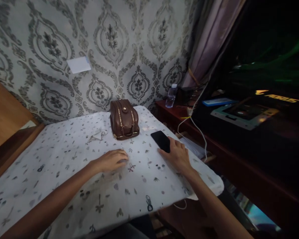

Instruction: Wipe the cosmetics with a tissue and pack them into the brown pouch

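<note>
A black smartphone (160, 140) is in my right hand (178, 154), thumb along its near side and fingers at its right edge. The phone rests on or just above the white patterned cloth; I cannot tell which. My left hand (114, 160) is low over the cloth, its fingers loosely bent, with a small gap to the thumb and nothing visible held. Behind the hands a brown leather bag (124, 119) with gold zips stands upright. To its left lies a crumpled whitish cloth or tissue (98, 135).
The patterned tablecloth (72, 172) covers the table up to the wallpapered wall. On the right, a dark red desk (161, 105) holds a water bottle (171, 96). A white cable (199, 127) hangs beside the table. A wooden panel (10, 116) borders the left.
</note>
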`<state>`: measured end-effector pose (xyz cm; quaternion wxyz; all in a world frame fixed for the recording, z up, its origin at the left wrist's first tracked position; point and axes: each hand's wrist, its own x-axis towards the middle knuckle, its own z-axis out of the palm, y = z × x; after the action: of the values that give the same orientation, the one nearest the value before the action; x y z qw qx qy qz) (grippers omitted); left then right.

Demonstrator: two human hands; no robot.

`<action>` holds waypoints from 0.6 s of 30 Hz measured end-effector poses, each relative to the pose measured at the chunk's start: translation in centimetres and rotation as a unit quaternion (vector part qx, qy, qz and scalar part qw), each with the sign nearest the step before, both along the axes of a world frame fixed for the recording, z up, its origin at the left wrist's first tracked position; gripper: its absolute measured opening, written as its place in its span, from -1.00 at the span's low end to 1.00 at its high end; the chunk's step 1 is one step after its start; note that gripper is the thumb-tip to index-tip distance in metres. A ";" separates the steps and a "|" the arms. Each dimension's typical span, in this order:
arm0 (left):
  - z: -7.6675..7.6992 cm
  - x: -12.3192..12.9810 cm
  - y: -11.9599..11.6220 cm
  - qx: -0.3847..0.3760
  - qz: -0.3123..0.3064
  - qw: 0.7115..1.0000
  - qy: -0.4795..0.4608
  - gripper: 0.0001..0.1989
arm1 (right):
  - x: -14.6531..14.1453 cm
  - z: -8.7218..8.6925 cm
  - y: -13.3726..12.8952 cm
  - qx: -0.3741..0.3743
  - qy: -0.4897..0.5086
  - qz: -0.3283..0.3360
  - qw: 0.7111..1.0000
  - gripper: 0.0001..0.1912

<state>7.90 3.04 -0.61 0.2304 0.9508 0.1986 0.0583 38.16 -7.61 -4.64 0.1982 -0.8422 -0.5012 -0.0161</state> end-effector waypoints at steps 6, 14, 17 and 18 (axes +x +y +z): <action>-0.3 -3.6 5.4 0.227 0.272 0.934 0.034 -0.65 | -1.3 1.3 -0.1 -0.076 -0.060 0.011 0.995 -0.33; 0.0 -8.9 11.3 0.226 0.376 0.885 0.155 -0.67 | 0.2 2.8 -1.5 -0.041 0.084 -0.020 0.995 -0.23; 1.3 -12.8 11.4 0.227 0.415 0.867 0.155 -0.70 | 0.2 3.4 -2.6 0.020 0.308 -0.029 0.951 -0.31; 1.6 -14.1 11.2 0.220 0.427 0.863 0.159 -0.73 | -0.3 3.7 -2.8 0.043 0.396 -0.019 0.917 -0.34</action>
<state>-6.19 14.28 0.95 -0.0665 0.7956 0.6008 0.0413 37.82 -10.44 -0.97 0.4162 -0.7799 -0.3643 0.2930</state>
